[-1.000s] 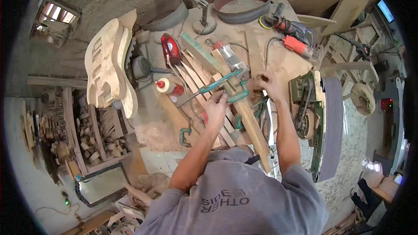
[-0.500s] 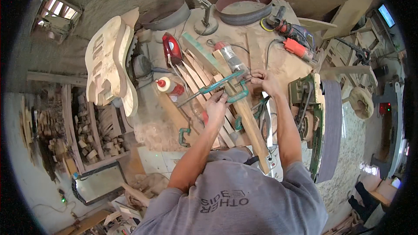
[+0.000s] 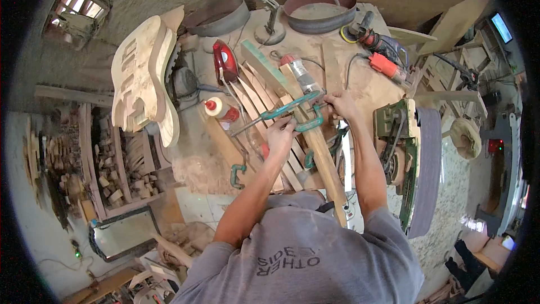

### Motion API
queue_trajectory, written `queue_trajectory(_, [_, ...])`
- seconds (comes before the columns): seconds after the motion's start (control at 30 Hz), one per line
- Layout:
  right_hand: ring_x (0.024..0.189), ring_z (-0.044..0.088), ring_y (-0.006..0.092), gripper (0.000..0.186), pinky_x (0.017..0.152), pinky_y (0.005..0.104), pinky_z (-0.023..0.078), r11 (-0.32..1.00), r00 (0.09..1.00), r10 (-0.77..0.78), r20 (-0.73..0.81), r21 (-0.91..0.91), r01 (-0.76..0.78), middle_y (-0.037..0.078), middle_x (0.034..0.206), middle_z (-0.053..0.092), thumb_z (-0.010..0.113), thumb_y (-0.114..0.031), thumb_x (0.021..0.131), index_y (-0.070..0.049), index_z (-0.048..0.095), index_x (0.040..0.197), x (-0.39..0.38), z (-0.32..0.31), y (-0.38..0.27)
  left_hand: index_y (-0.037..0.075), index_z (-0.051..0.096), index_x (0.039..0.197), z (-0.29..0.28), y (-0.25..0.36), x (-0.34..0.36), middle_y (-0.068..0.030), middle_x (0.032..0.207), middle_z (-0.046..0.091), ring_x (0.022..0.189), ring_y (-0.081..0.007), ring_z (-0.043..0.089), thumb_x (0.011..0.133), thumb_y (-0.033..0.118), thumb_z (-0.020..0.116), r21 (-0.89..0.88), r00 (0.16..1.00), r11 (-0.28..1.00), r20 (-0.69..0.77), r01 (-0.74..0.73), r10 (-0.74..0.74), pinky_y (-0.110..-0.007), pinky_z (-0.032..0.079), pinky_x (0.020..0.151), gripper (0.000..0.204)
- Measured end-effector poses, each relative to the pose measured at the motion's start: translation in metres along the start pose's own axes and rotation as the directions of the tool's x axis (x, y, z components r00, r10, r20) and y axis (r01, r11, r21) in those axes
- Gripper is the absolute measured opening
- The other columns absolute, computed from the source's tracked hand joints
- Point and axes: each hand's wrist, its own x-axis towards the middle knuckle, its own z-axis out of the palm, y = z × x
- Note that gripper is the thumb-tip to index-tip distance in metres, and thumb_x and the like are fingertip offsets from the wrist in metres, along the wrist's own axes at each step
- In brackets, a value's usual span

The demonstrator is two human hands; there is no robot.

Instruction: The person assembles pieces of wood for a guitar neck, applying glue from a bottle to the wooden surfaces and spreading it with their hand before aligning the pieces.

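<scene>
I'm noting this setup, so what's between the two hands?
In the head view, a wooden beam and a green clamp across it lie between the left hand and right hand.

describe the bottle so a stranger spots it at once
On the dusty table, find the person's left hand at the green clamp. Up and left of that hand is the bottle. Its pale shoulder and red cap set it apart from the glossy red object beyond.

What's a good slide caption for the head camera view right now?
Left hand and right hand at teal clamps set across a long wooden bar on a cluttered workbench.
</scene>
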Motion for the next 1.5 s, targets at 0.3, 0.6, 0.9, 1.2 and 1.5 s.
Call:
queue_trajectory(0.3, [0.085,0.065,0.0147,0.025,0.072,0.03,0.052,0.849,0.853,-0.518,0.052,0.147,0.507,0.012,0.12,0.064,0.06,-0.009,0.089,-0.003,0.071,0.111,-0.001,-0.016,0.033,-0.014,0.057,0.123,0.0,-0.003,0.002,-0.0174,0.108,0.064,0.095,-0.022,0.065,0.093,0.017,0.066,0.019,1.0,1.0,-0.002,-0.016,0.016,-0.033,0.059,0.082,0.045])
queue_trajectory(0.6, [0.1,0.069,0.0244,0.019,0.091,0.0346,0.051,0.853,0.858,-0.512,-0.055,0.089,0.514,0.013,0.109,0.072,0.059,-0.009,0.095,-0.002,0.072,0.107,-0.001,0.015,0.045,-0.016,0.058,0.119,0.0,0.002,-0.003,-0.0192,0.113,0.064,0.098,-0.0237,0.066,0.093,0.018,0.068,0.081,0.999,0.997,-0.032,-0.002,0.004,-0.034,0.058,0.085,0.044])
queue_trajectory(0.9, [0.082,0.067,0.0347,0.02,0.076,0.0421,0.051,0.875,0.891,-0.445,-0.087,-0.255,0.412,0.02,0.09,0.069,0.057,-0.016,0.096,-0.002,0.07,0.099,-0.005,0.017,0.027,-0.015,0.058,0.116,0.009,0.011,-0.009,-0.0184,0.112,0.063,0.096,-0.0227,0.065,0.091,0.014,0.069,0.059,0.995,0.997,-0.098,0.042,-0.036,-0.034,0.057,0.085,0.039])
queue_trajectory(1.2, [0.066,0.06,0.0257,0.032,0.063,0.0391,0.047,0.974,0.978,-0.028,0.209,-0.215,0.073,0.012,0.071,0.064,0.05,-0.029,0.102,-0.003,0.068,0.1,0.006,-0.005,-0.003,-0.015,0.058,0.116,0.008,0.005,-0.004,-0.0194,0.116,0.061,0.098,-0.0227,0.065,0.093,0.015,0.066,0.023,0.998,0.999,-0.05,-0.029,0.03,-0.034,0.058,0.085,0.039])
queue_trajectory(1.5, [0.071,0.064,0.0352,0.038,0.07,0.0456,0.05,0.959,0.997,0.009,0.076,-0.284,0.013,0.023,0.076,0.065,0.045,-0.034,0.102,-0.006,0.067,0.116,0.036,0.011,0.04,-0.013,0.058,0.117,0.009,-0.006,-0.002,-0.0168,0.106,0.064,0.093,-0.0232,0.067,0.1,0.011,0.055,0.051,0.995,0.994,0.007,-0.098,0.098,-0.035,0.063,0.076,0.03])
